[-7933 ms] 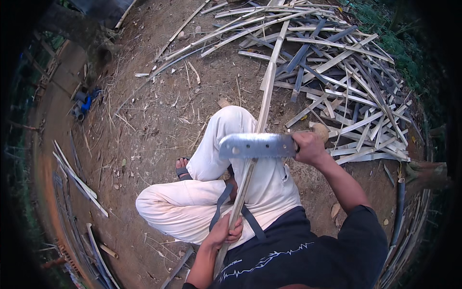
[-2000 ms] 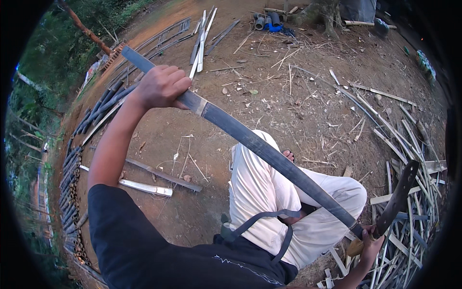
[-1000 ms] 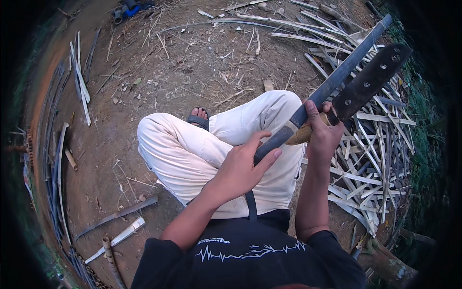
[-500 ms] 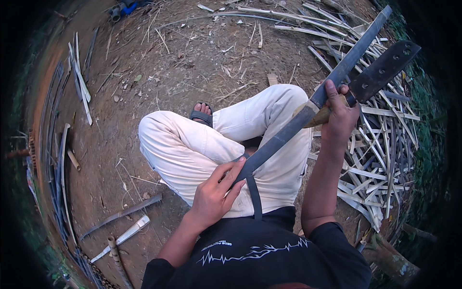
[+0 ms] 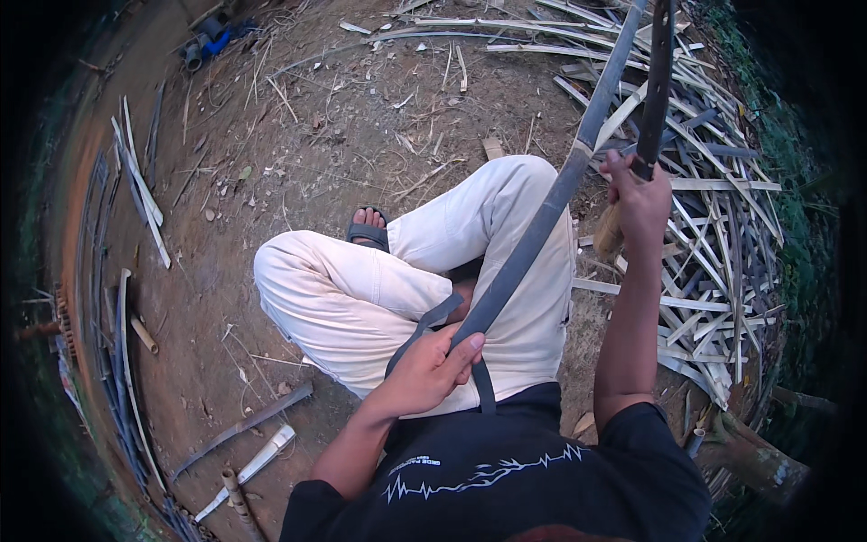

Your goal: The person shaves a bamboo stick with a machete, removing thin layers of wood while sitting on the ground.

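Note:
My left hand (image 5: 423, 372) is wrapped round the lower end of a long dark bamboo strip (image 5: 542, 222), close to my waist. The strip slants over my lap and up to the right, with a pale node partway along. In my right hand (image 5: 639, 203) is a machete (image 5: 657, 90), gripped by its wooden handle, whose butt shows below the fist. Its dark blade has a row of holes and points away from me, almost edge-on, to the right of the strip. Blade and strip appear apart. The blade's far end is cut off by the picture's edge.
A heap of split bamboo strips (image 5: 704, 271) covers the ground at the right. More long strips (image 5: 113, 361) line the left side, near a short bamboo piece (image 5: 144, 335) and a curved strip (image 5: 239, 426). A log (image 5: 754, 461) lies at the lower right.
My right hand has let go of the bamboo strip and holds only the machete, its blade turned more upright. My left hand has closed round the strip's near end.

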A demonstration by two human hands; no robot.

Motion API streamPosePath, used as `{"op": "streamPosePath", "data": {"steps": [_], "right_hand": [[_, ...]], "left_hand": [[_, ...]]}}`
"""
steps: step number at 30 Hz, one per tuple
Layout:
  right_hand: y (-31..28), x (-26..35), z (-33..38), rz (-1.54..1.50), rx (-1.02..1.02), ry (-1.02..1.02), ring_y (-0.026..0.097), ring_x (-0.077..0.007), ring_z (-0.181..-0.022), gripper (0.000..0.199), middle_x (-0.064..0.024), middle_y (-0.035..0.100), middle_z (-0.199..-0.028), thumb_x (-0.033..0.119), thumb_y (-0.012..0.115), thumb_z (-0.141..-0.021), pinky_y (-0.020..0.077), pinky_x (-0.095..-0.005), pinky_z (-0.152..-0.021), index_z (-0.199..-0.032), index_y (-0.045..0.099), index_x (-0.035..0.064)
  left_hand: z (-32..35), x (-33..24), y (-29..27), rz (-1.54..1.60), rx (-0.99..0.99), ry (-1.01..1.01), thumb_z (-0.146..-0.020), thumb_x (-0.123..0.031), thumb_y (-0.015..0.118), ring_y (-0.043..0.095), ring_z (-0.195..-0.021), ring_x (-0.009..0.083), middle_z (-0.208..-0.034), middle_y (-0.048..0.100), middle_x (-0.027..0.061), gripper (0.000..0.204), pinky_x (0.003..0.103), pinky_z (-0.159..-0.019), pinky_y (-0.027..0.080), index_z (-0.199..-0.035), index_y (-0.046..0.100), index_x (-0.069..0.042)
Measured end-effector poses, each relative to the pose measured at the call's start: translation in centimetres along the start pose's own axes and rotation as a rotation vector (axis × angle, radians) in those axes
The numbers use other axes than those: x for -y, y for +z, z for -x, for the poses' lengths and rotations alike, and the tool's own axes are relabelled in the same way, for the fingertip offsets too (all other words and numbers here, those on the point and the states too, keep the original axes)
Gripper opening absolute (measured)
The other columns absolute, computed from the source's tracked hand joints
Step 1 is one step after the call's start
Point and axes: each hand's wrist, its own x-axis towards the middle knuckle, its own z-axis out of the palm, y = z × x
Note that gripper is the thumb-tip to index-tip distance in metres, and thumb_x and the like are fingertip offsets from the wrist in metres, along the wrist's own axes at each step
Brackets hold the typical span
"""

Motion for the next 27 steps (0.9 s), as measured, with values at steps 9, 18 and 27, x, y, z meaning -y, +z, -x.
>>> {"op": "streamPosePath", "data": {"steps": [9, 18, 27], "right_hand": [[-5.5, -1.3, 13.6, 0.610, 0.574, -0.225, 0.060, -0.0344, -0.059, 0.026, -0.0161, 0.058, -0.065, 0.014, 0.078, -0.075, 0.0464, -0.0407, -0.057, -0.086, 0.059, 0.0006], [-6.0, 1.2, 16.1, 0.674, 0.784, -0.139, 0.066, -0.0385, -0.066, 0.032, -0.0175, 0.062, -0.072, 0.021, 0.075, -0.074, 0.0521, -0.0469, -0.060, -0.086, 0.053, 0.0017], [-5.7, -0.2, 16.3, 0.739, 0.811, -0.103, 0.066, -0.0426, -0.069, 0.034, -0.0204, 0.064, -0.073, 0.022, 0.075, -0.073, 0.0525, -0.0510, -0.065, -0.088, 0.053, 0.0004]], "left_hand": [[-5.9, -1.6, 2.1, -0.418, -0.249, 0.222, -0.100, -0.020, 0.054, 0.060, -0.066, 0.0392, -0.069, 0.059, 0.0201, 0.026, 0.044, -0.067, 0.048, -0.097, 0.058, 0.005], [-6.9, 3.1, 3.2, -0.745, -0.206, 0.599, -0.081, -0.002, 0.060, 0.062, -0.097, 0.0443, -0.101, 0.065, 0.0241, 0.022, 0.048, -0.086, 0.049, -0.102, 0.063, 0.004], [-5.5, 2.6, 3.7, -0.575, -0.292, 0.494, -0.084, 0.001, 0.059, 0.060, -0.096, 0.0468, -0.101, 0.064, 0.0262, 0.018, 0.050, -0.086, 0.047, -0.101, 0.063, 0.006]]}}
